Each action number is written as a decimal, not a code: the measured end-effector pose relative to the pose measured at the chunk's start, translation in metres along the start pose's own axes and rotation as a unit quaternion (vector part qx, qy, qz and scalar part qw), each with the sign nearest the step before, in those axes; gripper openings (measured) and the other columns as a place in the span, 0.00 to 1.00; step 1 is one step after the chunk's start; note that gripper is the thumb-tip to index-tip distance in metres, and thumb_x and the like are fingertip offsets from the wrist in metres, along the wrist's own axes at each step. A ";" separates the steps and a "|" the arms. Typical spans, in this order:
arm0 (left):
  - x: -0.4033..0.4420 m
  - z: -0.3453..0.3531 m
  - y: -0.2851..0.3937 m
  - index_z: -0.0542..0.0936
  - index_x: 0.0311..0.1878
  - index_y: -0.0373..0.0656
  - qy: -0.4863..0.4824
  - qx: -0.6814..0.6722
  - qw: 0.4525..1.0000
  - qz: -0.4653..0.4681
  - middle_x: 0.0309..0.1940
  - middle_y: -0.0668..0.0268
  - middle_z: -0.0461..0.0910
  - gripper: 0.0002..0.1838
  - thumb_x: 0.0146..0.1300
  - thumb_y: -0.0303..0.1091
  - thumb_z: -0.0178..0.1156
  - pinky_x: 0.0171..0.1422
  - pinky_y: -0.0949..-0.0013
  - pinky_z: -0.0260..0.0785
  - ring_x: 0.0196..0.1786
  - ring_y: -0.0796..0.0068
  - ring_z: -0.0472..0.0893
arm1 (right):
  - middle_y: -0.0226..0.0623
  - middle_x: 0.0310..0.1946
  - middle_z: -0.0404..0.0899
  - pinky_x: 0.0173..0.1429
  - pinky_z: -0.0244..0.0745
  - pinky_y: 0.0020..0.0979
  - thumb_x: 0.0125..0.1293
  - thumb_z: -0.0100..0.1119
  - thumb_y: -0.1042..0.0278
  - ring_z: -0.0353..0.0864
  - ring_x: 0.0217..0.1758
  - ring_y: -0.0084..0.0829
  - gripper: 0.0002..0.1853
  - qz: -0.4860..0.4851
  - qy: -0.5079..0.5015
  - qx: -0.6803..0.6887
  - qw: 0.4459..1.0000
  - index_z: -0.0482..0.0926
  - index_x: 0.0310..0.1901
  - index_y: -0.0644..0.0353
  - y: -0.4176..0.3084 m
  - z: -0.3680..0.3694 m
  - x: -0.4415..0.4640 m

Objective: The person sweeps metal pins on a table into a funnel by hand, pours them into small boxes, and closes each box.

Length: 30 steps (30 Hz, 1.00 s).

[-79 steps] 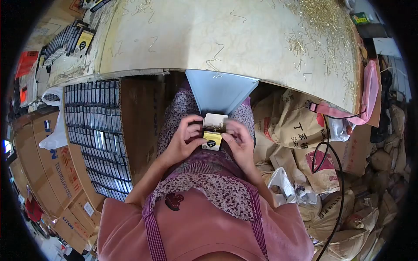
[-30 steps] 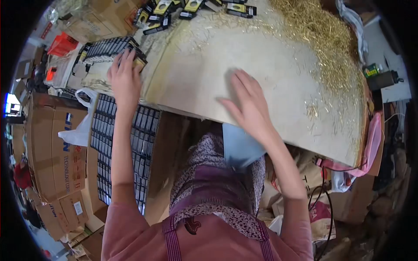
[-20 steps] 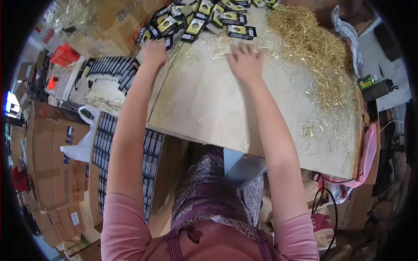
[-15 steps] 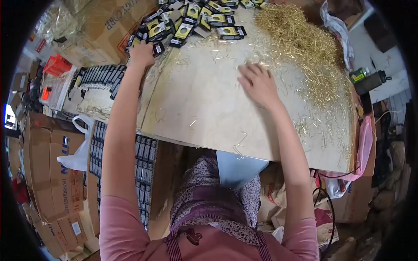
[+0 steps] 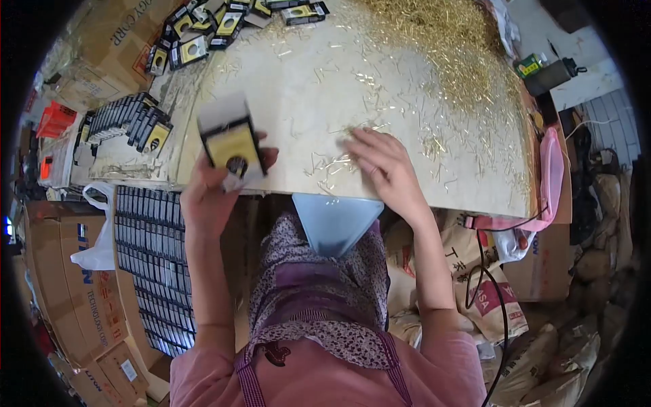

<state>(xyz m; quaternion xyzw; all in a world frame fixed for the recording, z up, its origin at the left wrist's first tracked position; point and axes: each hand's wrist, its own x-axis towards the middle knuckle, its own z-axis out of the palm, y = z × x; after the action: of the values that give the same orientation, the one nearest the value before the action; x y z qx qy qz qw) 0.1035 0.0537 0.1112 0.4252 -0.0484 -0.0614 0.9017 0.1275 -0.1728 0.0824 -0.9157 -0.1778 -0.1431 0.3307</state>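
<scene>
My left hand (image 5: 220,178) grips a small black and yellow box (image 5: 232,148) above the table's front edge, its pale flap standing up. On the tabletop (image 5: 271,102), my right hand (image 5: 385,166) lies with fingers spread toward scattered gold-coloured wire pieces (image 5: 332,164). Between the table edge and my lap hangs a light blue chute (image 5: 337,224), just left of my right hand. A large heap of the same wire pieces (image 5: 454,47) covers the back right of the table.
Black and yellow boxes (image 5: 227,24) lie piled at the back left. A row of them (image 5: 122,119) stands on the left ledge. Below is a carton of stacked boxes (image 5: 152,258). A dark bottle (image 5: 549,78) is at the right, above a pink strap (image 5: 550,176).
My left hand has come back from the pile toward me with a box in it. My right hand has drawn nearer the front edge, with wire pieces now close by the chute.
</scene>
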 end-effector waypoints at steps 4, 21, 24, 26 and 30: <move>-0.046 -0.015 -0.014 0.61 0.43 0.31 0.043 0.007 0.994 -0.099 0.37 0.54 0.67 0.18 0.46 0.26 0.44 0.43 0.72 0.62 0.37 0.64 0.70 | 0.33 0.45 0.65 0.54 0.50 0.33 0.50 0.42 0.67 0.58 0.51 0.33 0.14 0.003 0.015 0.202 0.979 0.70 0.39 0.56 0.002 -0.001 -0.006; -0.089 -0.020 -0.123 0.64 0.42 0.34 -0.099 0.264 0.935 -0.216 0.35 0.64 0.70 0.17 0.45 0.18 0.49 0.40 0.80 0.60 0.35 0.80 0.68 | 0.33 0.52 0.56 0.59 0.40 0.35 0.47 0.42 0.47 0.50 0.56 0.34 0.26 -0.070 -0.115 -0.152 0.979 0.61 0.49 0.49 -0.017 0.016 -0.006; -0.089 -0.021 -0.121 0.65 0.41 0.34 -0.135 0.237 0.935 -0.226 0.35 0.64 0.70 0.17 0.44 0.17 0.49 0.40 0.80 0.60 0.35 0.80 0.69 | 0.32 0.51 0.56 0.59 0.40 0.37 0.45 0.42 0.45 0.50 0.56 0.34 0.27 -0.076 -0.104 -0.159 0.979 0.62 0.48 0.47 -0.029 0.019 -0.028; -0.089 -0.023 -0.120 0.65 0.40 0.34 -0.131 0.234 0.938 -0.219 0.35 0.64 0.71 0.17 0.43 0.16 0.50 0.41 0.80 0.60 0.35 0.79 0.69 | 0.32 0.51 0.57 0.58 0.41 0.38 0.44 0.43 0.45 0.52 0.55 0.34 0.27 -0.058 -0.083 -0.156 0.982 0.63 0.47 0.46 -0.034 0.022 -0.037; -0.090 -0.018 -0.118 0.65 0.40 0.34 -0.103 0.194 0.951 -0.217 0.35 0.64 0.71 0.17 0.42 0.16 0.50 0.41 0.80 0.60 0.36 0.79 0.70 | 0.32 0.49 0.59 0.57 0.42 0.39 0.44 0.45 0.47 0.54 0.54 0.34 0.25 -0.047 -0.047 -0.166 0.984 0.65 0.45 0.47 -0.042 0.030 -0.033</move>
<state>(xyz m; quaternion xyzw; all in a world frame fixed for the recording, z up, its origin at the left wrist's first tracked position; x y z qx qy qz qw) 0.0091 0.0070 0.0052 0.5835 -0.0581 -0.2887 0.7569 0.0847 -0.1305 0.0717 -0.9542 -0.2095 -0.1431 0.1589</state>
